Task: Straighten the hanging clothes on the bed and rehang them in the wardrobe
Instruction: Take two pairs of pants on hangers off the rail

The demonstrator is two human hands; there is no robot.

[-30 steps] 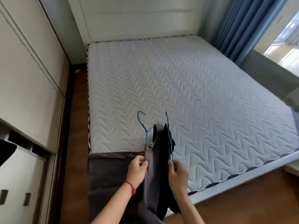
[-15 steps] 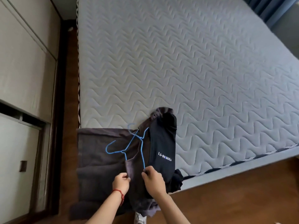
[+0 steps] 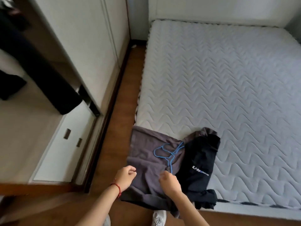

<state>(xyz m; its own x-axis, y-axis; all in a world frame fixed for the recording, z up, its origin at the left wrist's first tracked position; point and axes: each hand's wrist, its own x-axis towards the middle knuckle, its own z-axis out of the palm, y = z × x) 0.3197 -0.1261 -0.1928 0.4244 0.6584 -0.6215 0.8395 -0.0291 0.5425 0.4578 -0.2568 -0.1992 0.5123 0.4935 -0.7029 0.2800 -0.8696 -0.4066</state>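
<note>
The right hand's fingers are curled together at the lower end of the thin blue wire hangers, seemingly pinching the wire or the cloth beside it; which one cannot be told. The left hand, with a red string bracelet at its wrist, hovers with fingers loosely curled and nothing between them, at the near left edge of the dark grey fabric garment.

That grey garment lies spread flat over the near left corner of the white quilted mattress, its lower part draping off the foot edge toward the brown wooden floor. The hangers lie tangled on top of it. Touching its right side is a black sports garment with white lettering, bunched and folded, one end also spilling over the mattress edge.

The rest of the mattress stretches away bare to the right and far side. A narrow strip of floor separates the bed from the white wardrobe on the left, whose near section stands open with dark clothing hanging inside.
</note>
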